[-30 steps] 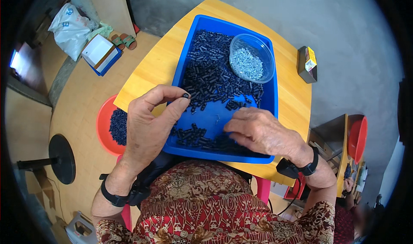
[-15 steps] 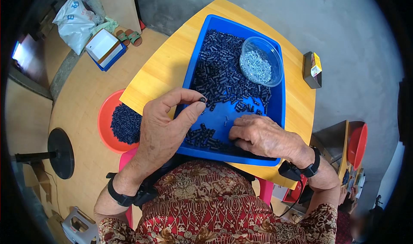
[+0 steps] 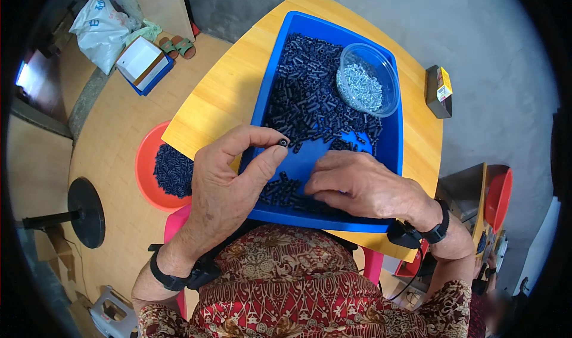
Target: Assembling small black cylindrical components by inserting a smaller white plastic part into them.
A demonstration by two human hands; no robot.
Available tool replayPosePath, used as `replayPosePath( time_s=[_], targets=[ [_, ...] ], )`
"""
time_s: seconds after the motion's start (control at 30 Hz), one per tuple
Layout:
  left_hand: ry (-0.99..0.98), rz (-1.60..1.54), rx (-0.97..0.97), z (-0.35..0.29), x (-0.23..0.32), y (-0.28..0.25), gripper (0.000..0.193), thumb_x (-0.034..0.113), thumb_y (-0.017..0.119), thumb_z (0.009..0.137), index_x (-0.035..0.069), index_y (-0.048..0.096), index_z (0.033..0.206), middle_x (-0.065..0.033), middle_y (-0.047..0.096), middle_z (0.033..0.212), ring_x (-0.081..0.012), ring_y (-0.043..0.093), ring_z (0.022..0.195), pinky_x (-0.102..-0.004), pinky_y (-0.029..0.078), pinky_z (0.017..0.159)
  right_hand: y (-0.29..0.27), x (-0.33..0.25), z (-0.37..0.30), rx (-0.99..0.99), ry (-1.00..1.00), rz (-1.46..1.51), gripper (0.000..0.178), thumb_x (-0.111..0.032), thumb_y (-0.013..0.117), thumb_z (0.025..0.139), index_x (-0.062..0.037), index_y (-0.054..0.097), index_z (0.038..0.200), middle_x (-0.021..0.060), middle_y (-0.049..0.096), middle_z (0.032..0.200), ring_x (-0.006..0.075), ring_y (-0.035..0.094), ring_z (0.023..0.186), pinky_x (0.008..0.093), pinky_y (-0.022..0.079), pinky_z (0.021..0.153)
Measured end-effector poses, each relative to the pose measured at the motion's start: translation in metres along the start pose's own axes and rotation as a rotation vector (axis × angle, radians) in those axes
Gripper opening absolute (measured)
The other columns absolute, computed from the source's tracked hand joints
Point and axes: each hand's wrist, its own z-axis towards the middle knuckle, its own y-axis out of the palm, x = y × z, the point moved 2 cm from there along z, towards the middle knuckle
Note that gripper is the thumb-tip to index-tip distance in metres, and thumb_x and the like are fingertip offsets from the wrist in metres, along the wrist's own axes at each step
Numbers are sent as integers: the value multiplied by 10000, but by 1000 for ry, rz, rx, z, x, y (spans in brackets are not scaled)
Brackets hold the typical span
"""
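Observation:
Between the thumb and forefinger of my left hand point(image 3: 223, 168) is a small black cylindrical piece point(image 3: 283, 142), its round hollow end showing. My right hand point(image 3: 363, 186) is low over the near part of a blue tray point(image 3: 262, 108), fingers curled and pointing left. Its fingertips are beside a small heap of black cylindrical pieces point(image 3: 281, 189); whatever they hold is hidden. A far larger pile of the same pieces point(image 3: 301, 82) covers the tray's far part. On that pile rests a clear round tub point(image 3: 397, 94) of small silvery metal parts point(image 3: 360, 86).
The tray stands on a yellow wooden table point(image 3: 205, 100). Left of it, a red basin point(image 3: 146, 174) holds more dark pieces. A dark box point(image 3: 440, 106) is beyond the table's right edge. Slippers point(image 3: 185, 47) and a white bag point(image 3: 101, 34) lie at far left. Another person's arm shows at lower right.
My right hand has moved left, its fingers closer to the near heap. The left hand keeps its pinch on the black piece. The whole view has shifted slightly.

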Motion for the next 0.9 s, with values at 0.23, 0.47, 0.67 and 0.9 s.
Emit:
replayPosePath(
  time_s=[0.23, 0.47, 0.67, 0.9],
  targets=[
    [-1, -11, -11, -1, -1, 0, 112, 73, 705, 918, 2, 707, 1005, -59, 719, 965, -124, 644, 930, -263, 495, 857, 15, 4, 9, -64, -80, -137, 136, -72, 655, 836, -48, 673, 969, 135, 601, 924, 342, 606, 978, 447, 511, 807],
    [-12, -39, -5, -2, -1, 1, 108, 64, 700, 921, 1, 705, 1010, -58, 709, 970, -122, 639, 924, -263, 492, 847, -23, 20, -10, -4, 69, -28, 124, -60, 673, 846, -27, 687, 965, 150, 650, 932, 359, 649, 920, 452, 532, 789],
    [-8, -47, -9, -3, -1, 1, 109, 56, 694, 923, 1, 702, 1017, -61, 701, 984, -128, 633, 942, -267, 481, 867, -14, 25, -31, -129, 132, 1, 73, -75, 687, 859, -34, 675, 919, 133, 648, 946, 349, 645, 962, 446, 530, 814],
    [78, 18, 24, -2, -3, 2, 105, 59, 714, 910, 10, 690, 1000, -32, 690, 912, -88, 624, 784, -240, 497, 707, 0, 11, -18, -96, 36, -74, 183, -132, 727, 827, -37, 652, 965, 125, 606, 927, 343, 621, 969, 448, 507, 843]
  ],
)
